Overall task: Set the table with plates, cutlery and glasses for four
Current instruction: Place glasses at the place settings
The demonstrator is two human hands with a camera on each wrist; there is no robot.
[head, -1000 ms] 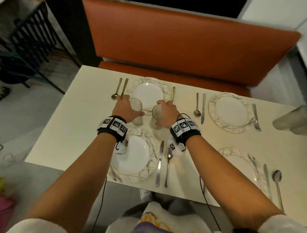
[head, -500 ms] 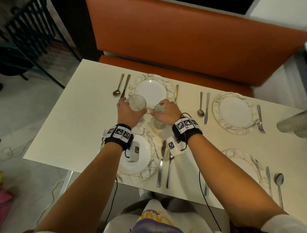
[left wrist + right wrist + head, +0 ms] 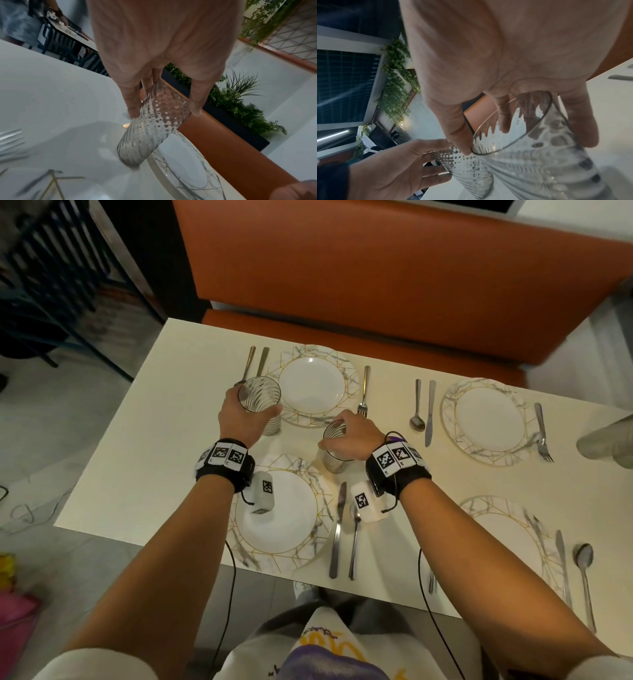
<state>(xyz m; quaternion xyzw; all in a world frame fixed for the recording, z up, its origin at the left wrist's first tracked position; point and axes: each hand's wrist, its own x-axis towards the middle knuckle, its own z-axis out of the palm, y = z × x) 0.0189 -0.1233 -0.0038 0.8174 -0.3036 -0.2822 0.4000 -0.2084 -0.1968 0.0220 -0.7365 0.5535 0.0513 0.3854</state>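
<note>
The cream table (image 3: 164, 419) carries four plates with cutlery; our left hand (image 3: 239, 419) clasps one glass (image 3: 259, 394) beside the far plate (image 3: 310, 385); our right hand (image 3: 356, 436) clamps another (image 3: 337, 453); we risk clinking rims, or chipping that plate.

No readable text shows anywhere; the wristbands (image 3: 224, 457) carry only black-and-white square code markers.

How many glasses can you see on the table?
2. One ribbed glass is gripped by the left hand, beside the far plate. The other glass is gripped by the right hand, between the two plates nearest the person. More could be out of view.
</note>
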